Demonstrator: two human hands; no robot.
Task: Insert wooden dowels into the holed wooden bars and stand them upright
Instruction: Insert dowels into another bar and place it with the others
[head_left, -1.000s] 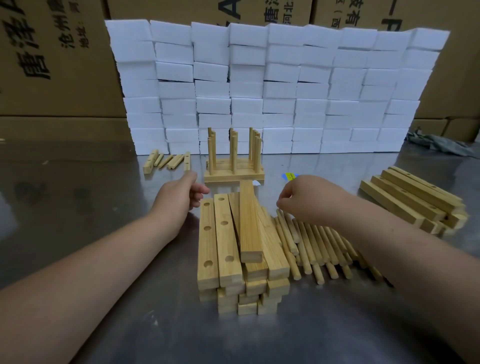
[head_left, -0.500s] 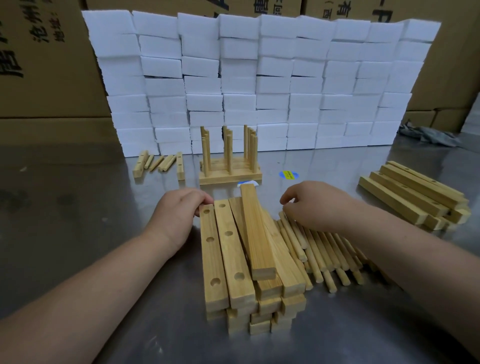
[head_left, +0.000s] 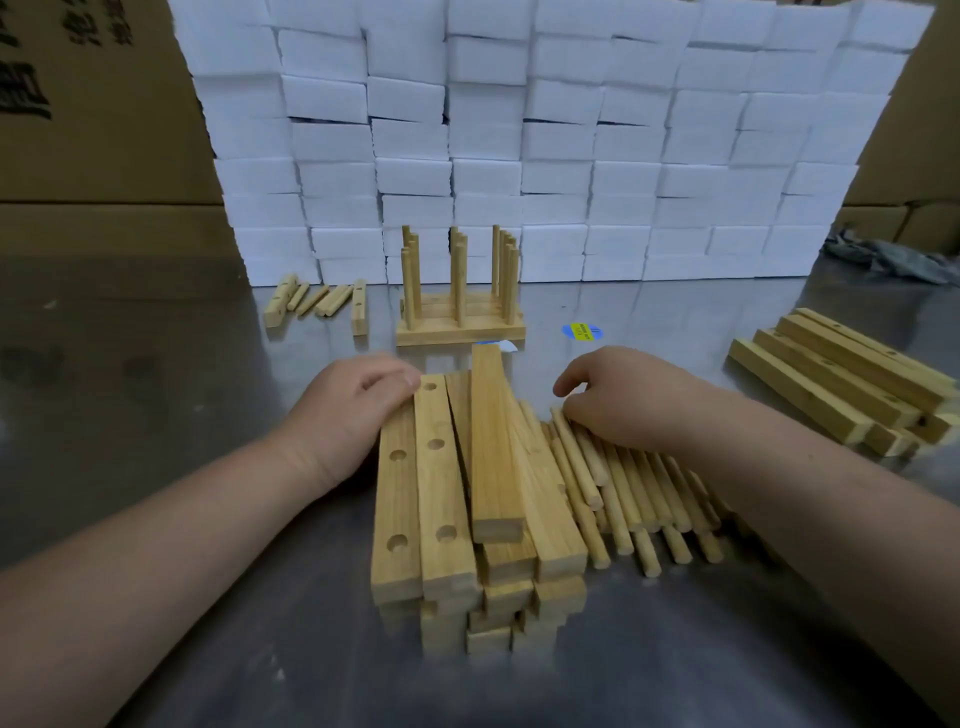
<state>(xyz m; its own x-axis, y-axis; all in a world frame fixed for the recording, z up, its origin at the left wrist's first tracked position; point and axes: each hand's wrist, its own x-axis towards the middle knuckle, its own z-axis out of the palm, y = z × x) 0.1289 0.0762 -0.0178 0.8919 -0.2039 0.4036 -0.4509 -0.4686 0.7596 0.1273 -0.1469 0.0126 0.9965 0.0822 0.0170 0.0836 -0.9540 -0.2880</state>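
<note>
On the grey steel table (head_left: 156, 415), a stack of pale rectangular wooden bars with round holes (head_left: 496, 467) lies at the centre. The left hand (head_left: 353, 410), at the stack's 10 o'clock, curls its fingers over the far end of the leftmost bar (head_left: 396, 504). The right hand (head_left: 634, 400), well apart at 2 o'clock, rests curled fingers on a heap of round wooden dowels (head_left: 644, 499) touching the stack at 3 o'clock; whether it pinches one cannot be told. At 12 o'clock stand flat bars carrying upright dowels (head_left: 460, 312), before a wall of white foam blocks (head_left: 519, 130). A second pile of wooden bars (head_left: 831, 379) lies further out at 2 o'clock.
</note>
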